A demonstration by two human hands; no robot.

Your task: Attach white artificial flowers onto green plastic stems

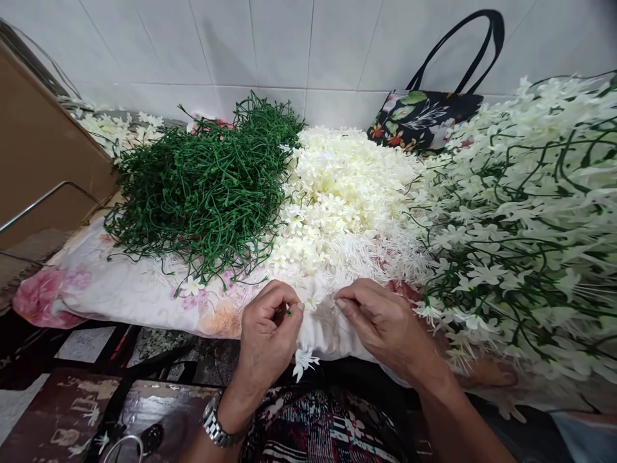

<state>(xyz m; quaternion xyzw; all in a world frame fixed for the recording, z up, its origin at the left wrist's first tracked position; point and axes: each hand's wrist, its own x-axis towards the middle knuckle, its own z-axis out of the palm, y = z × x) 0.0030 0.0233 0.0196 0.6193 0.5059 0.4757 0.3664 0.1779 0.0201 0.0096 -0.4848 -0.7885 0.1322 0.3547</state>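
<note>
My left hand (267, 334) is closed in a pinch on a thin green plastic stem (288, 313), with a white flower (304, 361) hanging below its fingers. My right hand (380, 321) is just to the right, its fingers pressed together at the edge of the loose white flower petals (337, 199); what it pinches is too small to name. A heap of bare green stems (202, 186) lies beyond the left hand. Finished sprays of white flowers on green stems (525, 225) pile up at the right. All rest on a floral cloth (120, 289).
A black floral tote bag (424, 116) leans on the white tiled wall at the back. A brown cardboard panel (43, 141) and a metal rod stand at the left. A dark worn board (72, 418) lies at the lower left. A wristwatch sits on my left wrist.
</note>
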